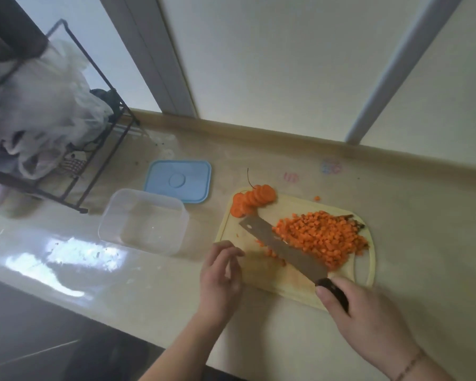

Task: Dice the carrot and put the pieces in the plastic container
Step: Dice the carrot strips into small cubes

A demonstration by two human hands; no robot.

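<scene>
A heap of diced carrot [322, 239] lies on the pale yellow cutting board [291, 287]. A row of round carrot slices [252, 202] rests at the board's far left corner. My right hand [368, 320] grips the dark handle of a cleaver [283, 244], whose blade lies against the left side of the heap. My left hand [221, 276] hovers at the board's left edge, fingers loosely curled, holding nothing. The clear plastic container [143, 221] stands to the left of the board with nothing in it.
A blue lid [179, 180] lies behind the container. A dark wire rack [74, 166] with plastic bags [39, 105] stands at the far left. One carrot cube [317, 198] lies off the board near the wall. The counter's front edge runs below my arms.
</scene>
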